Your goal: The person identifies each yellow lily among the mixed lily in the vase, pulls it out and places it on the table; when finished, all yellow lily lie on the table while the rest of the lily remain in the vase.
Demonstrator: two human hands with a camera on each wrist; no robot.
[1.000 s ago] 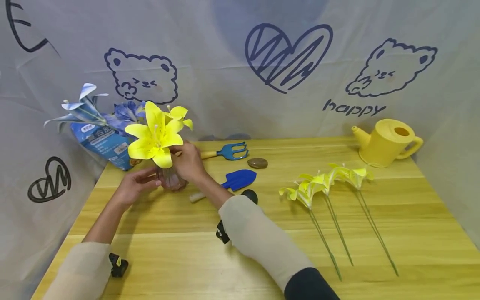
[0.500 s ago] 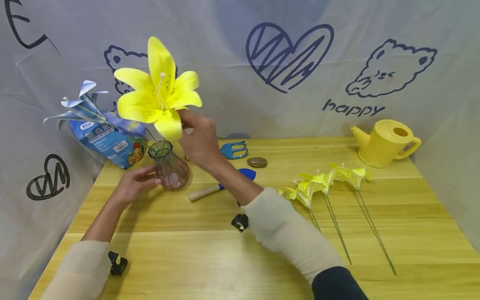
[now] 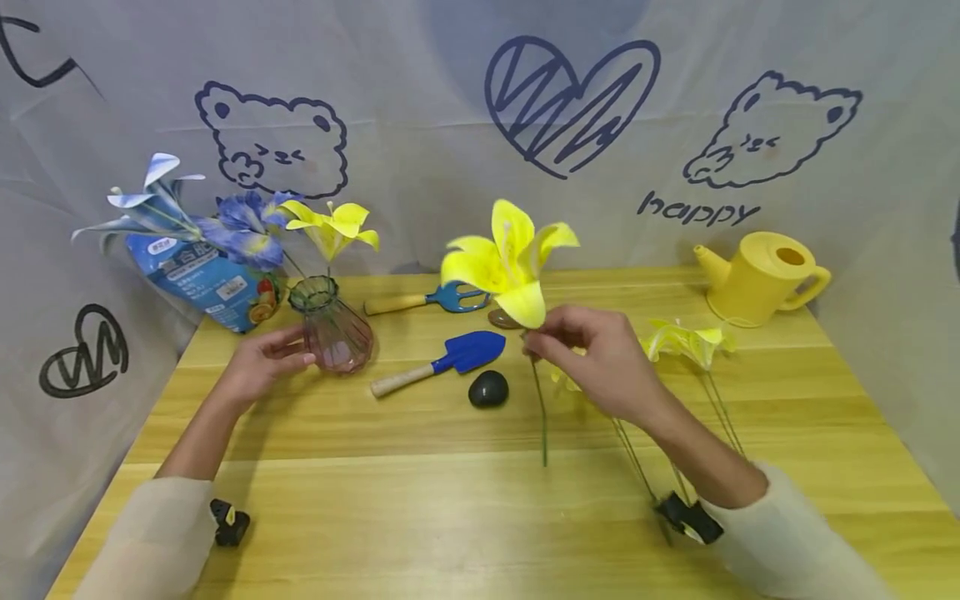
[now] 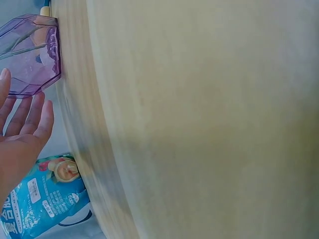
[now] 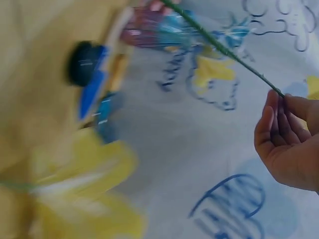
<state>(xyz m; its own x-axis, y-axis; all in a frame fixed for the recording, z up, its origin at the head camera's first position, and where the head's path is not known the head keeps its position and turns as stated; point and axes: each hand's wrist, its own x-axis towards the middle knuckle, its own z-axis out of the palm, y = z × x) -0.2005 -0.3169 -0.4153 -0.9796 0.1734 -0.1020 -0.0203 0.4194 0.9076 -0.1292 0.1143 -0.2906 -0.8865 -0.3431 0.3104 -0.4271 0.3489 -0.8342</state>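
Note:
My right hand [image 3: 603, 362] pinches the green stem [image 5: 219, 46] of a yellow artificial lily [image 3: 510, 258] just under its bloom, held upright above the table. At the left, my left hand [image 3: 262, 367] rests its fairly straight fingers [image 4: 31, 117] against the side of a ribbed glass vase [image 3: 337, 333], pinkish below and green at the rim. Out of the vase rise a yellow lily [image 3: 333, 229], a purple-blue flower [image 3: 247, 229] and a pale blue lily [image 3: 153, 208]. More yellow lilies [image 3: 693, 342] lie on the table, partly hidden behind my right hand and forearm.
A blue trowel [image 3: 472, 350], a blue hand fork [image 3: 457, 297], a black stone [image 3: 488, 389] and a brown stone [image 3: 502, 318] lie mid-table. The yellow watering can [image 3: 761, 279] stands back right; a blue bag [image 3: 202, 279] leans behind the vase.
My right hand has lifted one yellow lily up out of the vase and carried it right, over the lilies on the table. My left hand has stayed at the vase.

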